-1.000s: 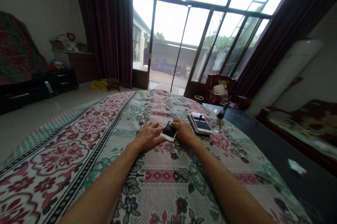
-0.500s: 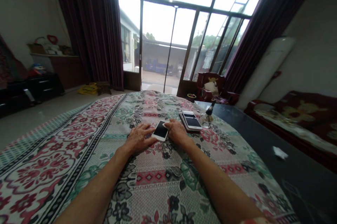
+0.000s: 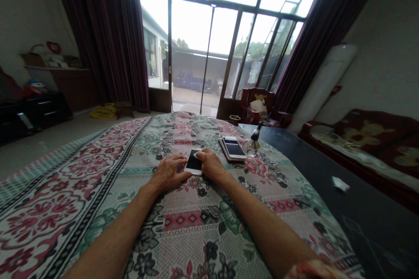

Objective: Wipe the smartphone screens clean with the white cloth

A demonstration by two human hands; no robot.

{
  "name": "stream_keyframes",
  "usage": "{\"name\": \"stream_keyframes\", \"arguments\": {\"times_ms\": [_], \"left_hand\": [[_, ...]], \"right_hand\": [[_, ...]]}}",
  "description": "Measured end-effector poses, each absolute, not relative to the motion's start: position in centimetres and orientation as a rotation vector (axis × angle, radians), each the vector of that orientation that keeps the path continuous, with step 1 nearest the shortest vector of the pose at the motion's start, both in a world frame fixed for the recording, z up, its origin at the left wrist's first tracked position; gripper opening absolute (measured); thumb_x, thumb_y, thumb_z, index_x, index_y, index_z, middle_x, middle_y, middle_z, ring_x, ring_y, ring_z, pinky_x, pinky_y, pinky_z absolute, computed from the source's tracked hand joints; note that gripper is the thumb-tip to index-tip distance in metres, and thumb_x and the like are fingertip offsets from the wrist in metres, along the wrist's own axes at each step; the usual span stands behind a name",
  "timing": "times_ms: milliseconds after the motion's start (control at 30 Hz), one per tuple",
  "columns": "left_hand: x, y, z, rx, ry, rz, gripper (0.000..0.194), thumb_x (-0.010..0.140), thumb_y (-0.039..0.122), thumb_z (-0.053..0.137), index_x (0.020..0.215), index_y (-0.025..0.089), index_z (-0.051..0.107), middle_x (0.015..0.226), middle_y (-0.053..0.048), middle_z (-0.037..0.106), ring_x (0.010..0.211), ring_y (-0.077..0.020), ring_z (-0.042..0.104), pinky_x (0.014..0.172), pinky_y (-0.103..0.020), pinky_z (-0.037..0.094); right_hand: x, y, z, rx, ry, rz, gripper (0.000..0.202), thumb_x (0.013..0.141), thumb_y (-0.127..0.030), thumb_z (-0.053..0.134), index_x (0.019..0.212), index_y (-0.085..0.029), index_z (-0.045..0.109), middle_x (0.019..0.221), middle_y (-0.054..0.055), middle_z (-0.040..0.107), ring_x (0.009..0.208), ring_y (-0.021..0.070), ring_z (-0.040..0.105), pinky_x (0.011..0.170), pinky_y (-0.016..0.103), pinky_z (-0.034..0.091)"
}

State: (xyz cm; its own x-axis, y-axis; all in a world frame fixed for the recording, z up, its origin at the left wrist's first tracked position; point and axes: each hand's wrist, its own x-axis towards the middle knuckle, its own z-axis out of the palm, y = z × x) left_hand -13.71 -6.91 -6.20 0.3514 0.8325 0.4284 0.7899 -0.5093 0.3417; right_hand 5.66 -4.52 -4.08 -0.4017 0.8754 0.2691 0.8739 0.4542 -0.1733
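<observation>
A white smartphone [image 3: 194, 163] with a dark screen lies face up on the patterned tablecloth [image 3: 183, 202]. My left hand [image 3: 168, 172] steadies it at the left side, thumb along the bottom edge and fingers at the left edge. Over the right part of the screen, my right hand [image 3: 211, 164] has its fingers closed, pressing a small white piece [image 3: 197, 153], like tissue or cloth, on the glass; most of this piece is hidden under the fingers. To the right, more phones lie in a stack [image 3: 233, 148], a white one on top.
Beside the stack stands a small clear glass bottle [image 3: 252, 146] with a black top. A dark tabletop [image 3: 314, 174] shows past the cloth's right edge, with a crumpled white scrap [image 3: 340, 184] on it. Farther off are a wooden chair [image 3: 257, 104] and sofa [image 3: 363, 139].
My right hand has shifted over the phone's screen with the white piece, covering more of its right side. My left hand stays at the phone. The whole view has swung slightly.
</observation>
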Motion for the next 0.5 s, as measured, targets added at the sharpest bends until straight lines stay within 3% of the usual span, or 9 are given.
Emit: {"name": "stream_keyframes", "arguments": {"times_ms": [300,500], "left_hand": [[-13.83,-7.23,-5.71,2.434,1.532,0.891,0.036,0.068,0.04,0.068,0.099,0.021,0.065,0.105,-0.006,0.066,0.103,-0.0247,0.059,0.093,-0.038,0.045],[-13.87,-6.99,-6.32,2.488,1.55,0.827,0.055,0.073,0.046,0.065,0.121,0.022,0.057,0.131,-0.009,0.055,0.122,-0.028,0.048,0.105,-0.043,0.035]], "right_hand": [[5.7,-3.91,-4.36,-1.192,-2.45,0.124,0.041,0.083,-0.005,0.04,0.111,-0.021,0.065,0.113,0.008,0.06,0.104,0.0176,0.051,0.086,0.025,0.039],[5.55,-3.81,-4.23,-1.184,-2.43,0.109,0.035,0.085,-0.009,0.043,0.11,-0.019,0.066,0.108,0.007,0.063,0.104,0.0167,0.052,0.094,0.027,0.036]]}}
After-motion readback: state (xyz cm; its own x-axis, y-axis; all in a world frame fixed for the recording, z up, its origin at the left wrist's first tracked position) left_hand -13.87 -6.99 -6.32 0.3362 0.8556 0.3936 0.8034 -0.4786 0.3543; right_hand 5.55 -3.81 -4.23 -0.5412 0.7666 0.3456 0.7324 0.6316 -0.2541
